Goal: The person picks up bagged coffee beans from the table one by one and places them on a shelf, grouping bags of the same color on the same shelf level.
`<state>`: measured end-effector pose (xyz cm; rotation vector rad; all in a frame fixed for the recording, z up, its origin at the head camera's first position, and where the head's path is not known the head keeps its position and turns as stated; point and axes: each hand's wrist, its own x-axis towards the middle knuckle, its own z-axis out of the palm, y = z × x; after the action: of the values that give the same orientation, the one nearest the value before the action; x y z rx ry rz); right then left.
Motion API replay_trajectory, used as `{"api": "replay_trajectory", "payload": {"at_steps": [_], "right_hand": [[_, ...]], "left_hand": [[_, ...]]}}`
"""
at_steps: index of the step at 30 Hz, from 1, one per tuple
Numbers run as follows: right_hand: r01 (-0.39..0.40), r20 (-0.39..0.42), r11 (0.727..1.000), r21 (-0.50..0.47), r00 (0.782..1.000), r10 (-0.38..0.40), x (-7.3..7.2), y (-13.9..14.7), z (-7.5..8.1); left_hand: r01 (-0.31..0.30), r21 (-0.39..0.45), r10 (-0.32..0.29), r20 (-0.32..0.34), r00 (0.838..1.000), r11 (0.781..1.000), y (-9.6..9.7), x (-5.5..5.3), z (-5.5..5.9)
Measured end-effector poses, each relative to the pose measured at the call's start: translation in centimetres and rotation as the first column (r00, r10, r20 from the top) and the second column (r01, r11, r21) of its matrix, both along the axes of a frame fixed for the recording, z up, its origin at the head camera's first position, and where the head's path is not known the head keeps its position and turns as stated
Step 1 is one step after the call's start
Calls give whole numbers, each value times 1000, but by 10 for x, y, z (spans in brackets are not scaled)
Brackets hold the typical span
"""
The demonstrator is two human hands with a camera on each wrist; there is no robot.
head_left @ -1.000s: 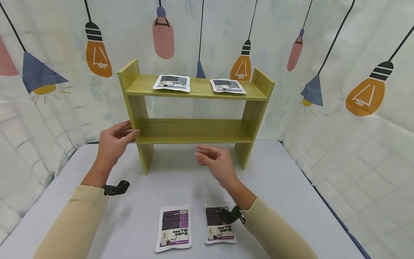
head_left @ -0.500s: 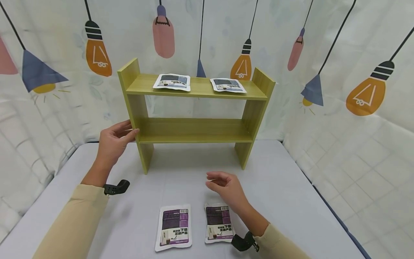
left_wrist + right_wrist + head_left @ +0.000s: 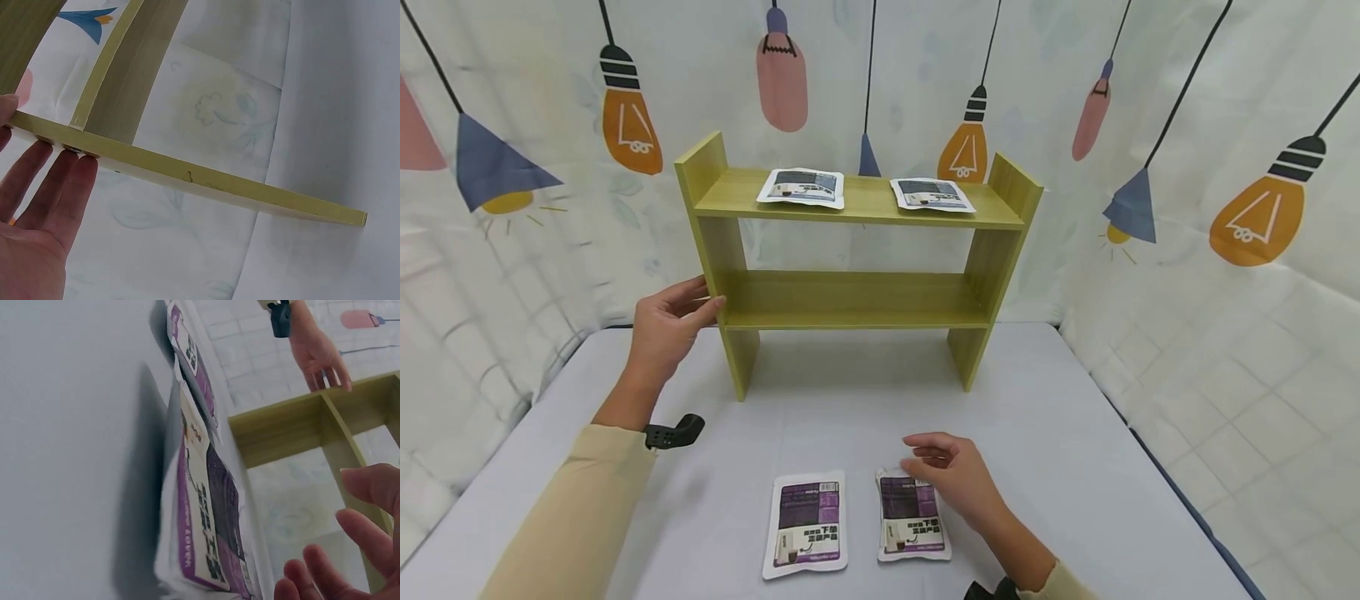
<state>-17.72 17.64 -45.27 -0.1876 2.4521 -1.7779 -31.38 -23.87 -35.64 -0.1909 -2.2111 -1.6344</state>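
A yellow-green wooden shelf [image 3: 857, 320] stands upright at the back of the table. My left hand [image 3: 668, 327] holds its left side panel at middle-board height, thumb on the front edge and fingers along the outer face [image 3: 80, 187]. Two white-edged pouches with purple-black labels lie flat near the front: a left pouch [image 3: 807, 527] and a right pouch [image 3: 914, 529]. Above the far end of the right pouch is my right hand [image 3: 958, 475], fingers loosely bent with nothing between them; in the right wrist view its fingertips are apart from that pouch [image 3: 206, 519].
On the shelf's top board lie a left pouch [image 3: 802, 188] and a right pouch [image 3: 932, 195] with dark labels. A white cloth covers the table [image 3: 1075, 467]. Behind and beside it hangs a curtain [image 3: 895, 75] printed with lamps.
My right hand has come back from in front of the shelf, moving toward me and a little right, to over the right pouch. The left hand has stayed on the side panel.
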Motion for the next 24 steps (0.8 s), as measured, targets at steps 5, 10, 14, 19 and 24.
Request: {"api": "replay_trajectory", "payload": {"at_steps": [5, 10, 14, 19, 24], "right_hand": [[-4, 19, 999, 53, 1000, 3, 9, 7, -5], [16, 2, 997, 82, 1000, -16, 17, 8, -7], [40, -31, 997, 70, 999, -38, 20, 8, -9], [79, -51, 993, 91, 996, -74, 23, 9, -11], [106, -32, 987, 117, 994, -103, 26, 10, -10]], "left_hand": [[-5, -3, 5, 5, 1000, 1000, -1, 0, 0], [1, -5, -1, -11, 1000, 1000, 0, -1, 0], [-1, -7, 0, -24, 1000, 1000, 0, -1, 0], [0, -8, 0, -18, 1000, 1000, 0, 0, 0], [-4, -19, 4, -8, 1000, 1000, 0, 0, 0]]}}
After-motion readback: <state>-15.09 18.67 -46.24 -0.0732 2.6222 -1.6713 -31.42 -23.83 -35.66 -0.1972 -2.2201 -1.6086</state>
